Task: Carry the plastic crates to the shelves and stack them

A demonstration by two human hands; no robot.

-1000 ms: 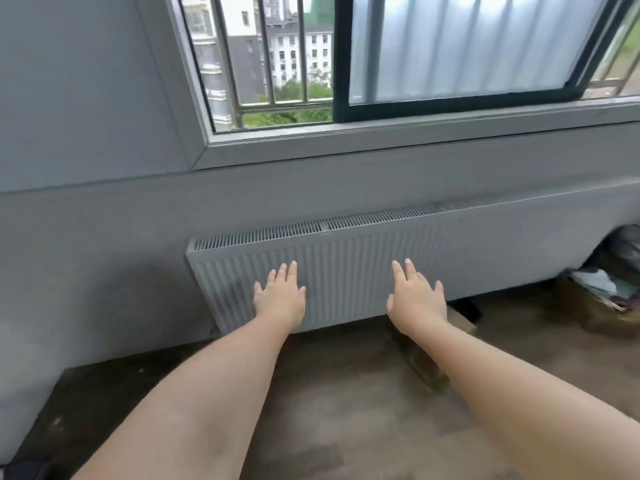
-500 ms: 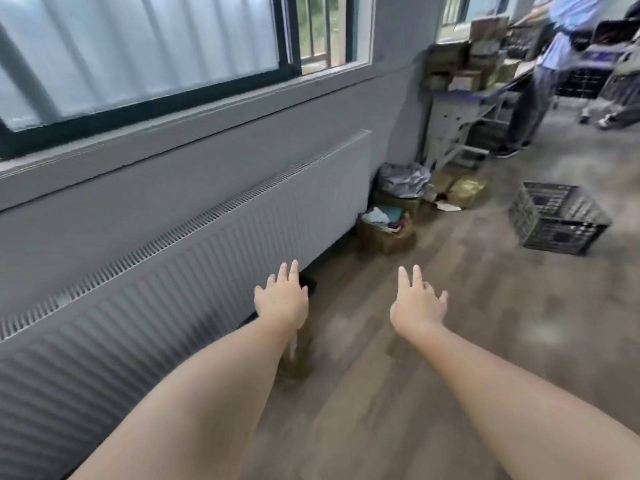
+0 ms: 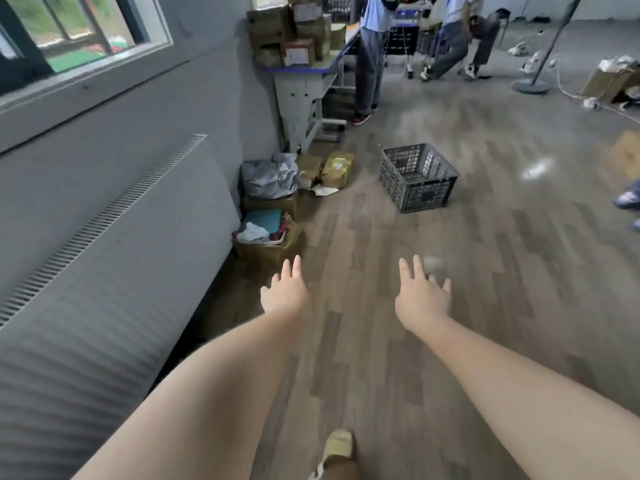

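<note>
Left hand (image 3: 285, 296) and right hand (image 3: 422, 299) are held out empty, fingers spread, above wood-pattern floor (image 3: 485, 258); a dark plastic crate (image 3: 420, 178) is seen well ahead.

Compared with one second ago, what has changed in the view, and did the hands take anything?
The view swung right, from the window and radiator toward the room. The dark plastic crate on the floor now sits nearer the centre. The left hand and right hand took nothing; they stay open, empty and stretched forward.
</note>
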